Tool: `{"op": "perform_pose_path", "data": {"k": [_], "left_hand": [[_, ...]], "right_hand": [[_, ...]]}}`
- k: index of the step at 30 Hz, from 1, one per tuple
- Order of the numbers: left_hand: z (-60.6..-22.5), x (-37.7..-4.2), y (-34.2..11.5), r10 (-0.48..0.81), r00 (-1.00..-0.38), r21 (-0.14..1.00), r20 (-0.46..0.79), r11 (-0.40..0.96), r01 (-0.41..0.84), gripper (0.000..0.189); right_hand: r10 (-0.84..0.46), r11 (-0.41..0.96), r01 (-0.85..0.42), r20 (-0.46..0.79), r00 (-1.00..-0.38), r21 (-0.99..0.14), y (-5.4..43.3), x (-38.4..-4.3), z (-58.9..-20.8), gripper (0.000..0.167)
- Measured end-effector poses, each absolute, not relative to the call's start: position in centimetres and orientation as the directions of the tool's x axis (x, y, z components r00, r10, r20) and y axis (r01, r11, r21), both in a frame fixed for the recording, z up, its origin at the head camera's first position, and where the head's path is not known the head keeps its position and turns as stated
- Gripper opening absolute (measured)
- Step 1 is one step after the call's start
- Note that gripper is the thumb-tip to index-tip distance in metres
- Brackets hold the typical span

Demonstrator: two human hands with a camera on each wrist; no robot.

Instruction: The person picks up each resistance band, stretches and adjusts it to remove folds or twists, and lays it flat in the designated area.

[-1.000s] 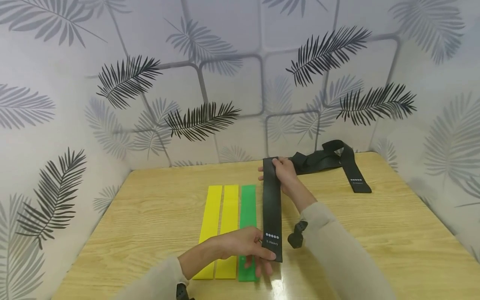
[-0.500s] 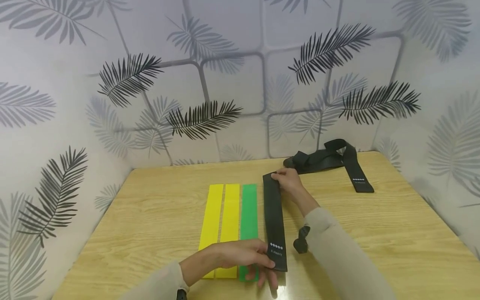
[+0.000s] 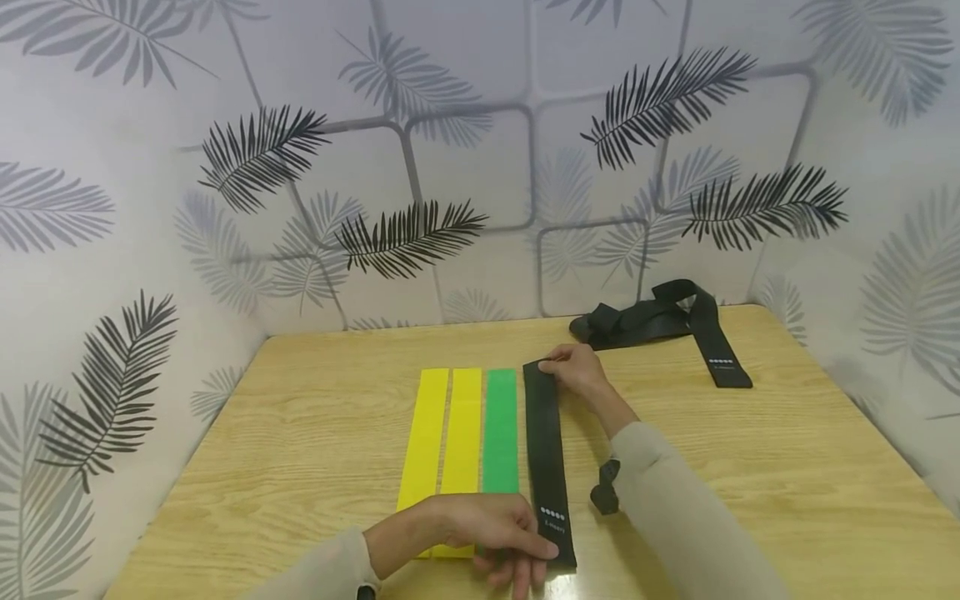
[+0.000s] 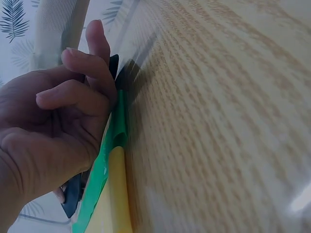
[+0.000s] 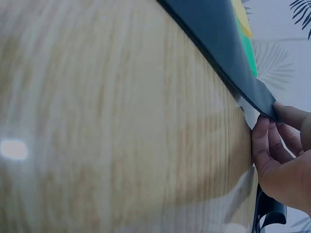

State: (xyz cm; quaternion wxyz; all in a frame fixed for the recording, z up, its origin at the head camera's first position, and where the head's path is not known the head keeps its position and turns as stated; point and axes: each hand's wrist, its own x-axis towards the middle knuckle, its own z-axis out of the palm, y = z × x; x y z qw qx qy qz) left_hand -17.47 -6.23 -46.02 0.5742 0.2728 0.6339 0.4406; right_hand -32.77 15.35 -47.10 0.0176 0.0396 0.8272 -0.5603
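A black resistance band, printed with white dots and small lettering at its near end, lies lengthwise between my hands. My left hand pinches that near end, its thumb on top beside the print. At the far end my right hand pinches the corner; the right wrist view has the band sloping to its fingertips, with that end raised off the table. Left of it lies a flat green band, partly behind my left hand. Two yellow bands, an inner one and an outer one, lie parallel beyond the green.
More black bands are heaped at the table's back right, one printed end hanging toward the front. The wooden table meets a leaf-patterned wall behind and at both sides.
Both hands have brought the black band down and toward the front, from held above the table to close on it beside the green band. The other bands stay put.
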Motion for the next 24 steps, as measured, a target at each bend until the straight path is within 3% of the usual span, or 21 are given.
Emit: {"op": "perform_pose_path", "data": {"k": [11,20,24], "left_hand": [[-46.32,-17.29,-6.87,0.799,-0.220,0.828,-0.560,0.530,-0.183,0.050],[-45.72,-17.66,-7.11,0.807,-0.157,0.819,-0.569,0.538,-0.201,0.060],[-45.46,-17.95,-7.28,0.838,-0.168,0.852,-0.520,0.493,-0.179,0.062]], "right_hand": [[-0.001,0.574,-0.018,0.021,-1.000,-0.819,14.88,-32.95,-47.18,0.013],[-0.008,0.586,-0.040,0.043,-0.999,-0.809,15.08,-32.98,-47.32,0.014],[-0.006,0.573,-0.025,0.027,-1.000,-0.819,15.11,-32.74,-47.13,0.018]]}}
